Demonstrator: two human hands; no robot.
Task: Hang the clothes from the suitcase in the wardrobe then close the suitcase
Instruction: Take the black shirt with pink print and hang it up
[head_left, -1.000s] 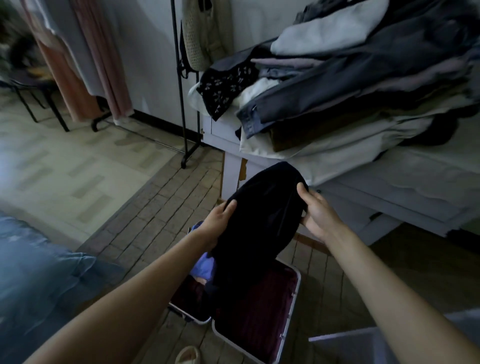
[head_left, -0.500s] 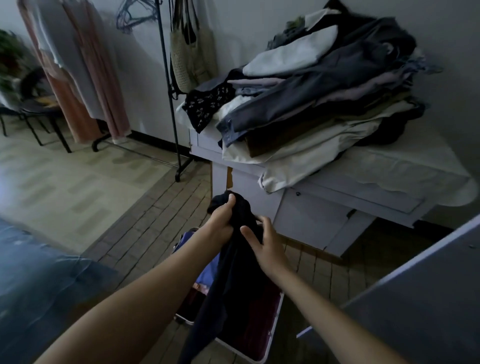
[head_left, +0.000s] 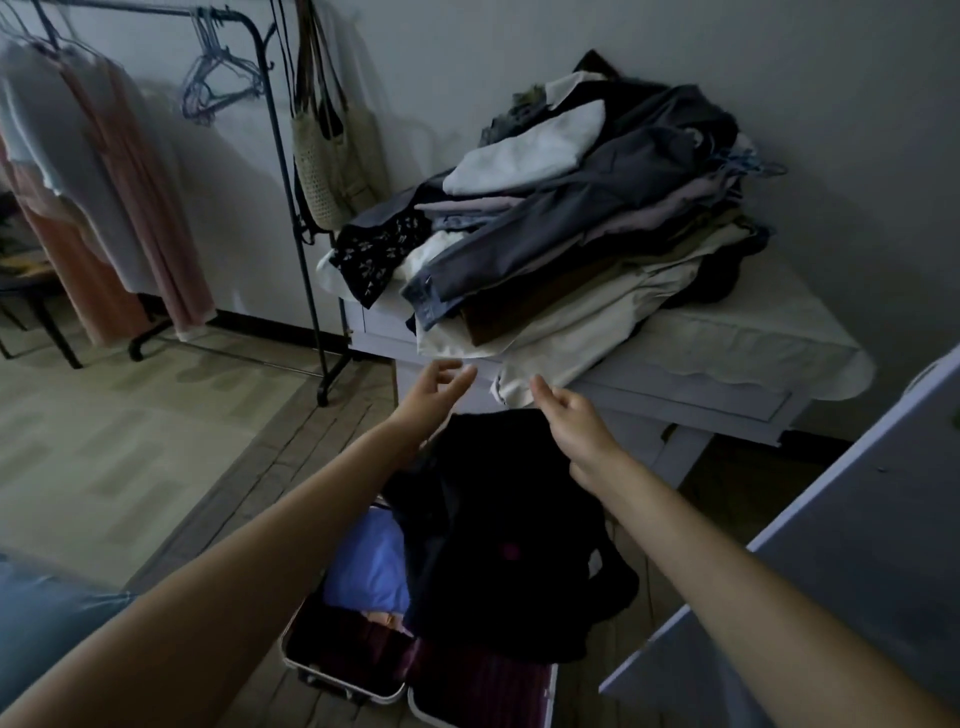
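A dark garment (head_left: 498, 525) lies crumpled over the open suitcase (head_left: 343, 680) on the floor, beside a blue garment (head_left: 371, 569) inside it. My left hand (head_left: 434, 389) and my right hand (head_left: 569, 415) hover empty above the dark garment, fingers loosely spread, near the edge of the white table (head_left: 727, 374). A black clothes rack (head_left: 291, 171) stands at the left with empty hangers (head_left: 218, 83) and hung pink and white clothes (head_left: 98, 208).
A tall pile of folded clothes (head_left: 576, 228) covers the white table. A woven bag (head_left: 324, 171) hangs on the rack's end. A white door or panel (head_left: 831, 597) juts in at the right. A chair (head_left: 31, 306) stands at the far left.
Both hands held the dark garment up; they have let it go. It has dropped onto the suitcase, and the hands have risen toward the table edge.
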